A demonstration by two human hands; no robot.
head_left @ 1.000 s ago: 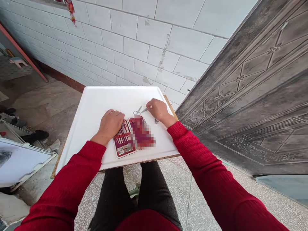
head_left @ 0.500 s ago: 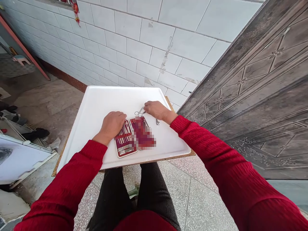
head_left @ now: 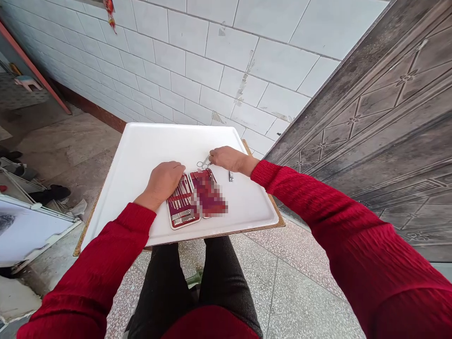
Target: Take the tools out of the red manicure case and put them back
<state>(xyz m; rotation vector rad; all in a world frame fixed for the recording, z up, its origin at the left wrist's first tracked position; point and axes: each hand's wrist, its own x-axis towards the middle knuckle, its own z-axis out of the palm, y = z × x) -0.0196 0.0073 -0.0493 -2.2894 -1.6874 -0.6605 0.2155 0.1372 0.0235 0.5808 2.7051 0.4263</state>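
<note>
A manicure set case lies unfolded on a white tray-like board. Its left half holds several slim metal tools in dark red lining; part of the right half is blurred out by pixel blocks. My left hand rests at the upper left edge of the case, its fingers curled over that edge. Just beyond the case is a small pair of silver scissors, finger loops toward the left. My right hand pinches the scissors near the blade end, which the fingers partly hide. A nail clipper lies below my right wrist.
The board sits on a brown-edged support over my knees. A white tiled wall stands behind it, and a dark carved door panel flanks the right. On the left floor is a white rack with shoes.
My right hand has shifted very slightly left, still at the scissors. The left hand stays at the case. The whole view has moved a little.
</note>
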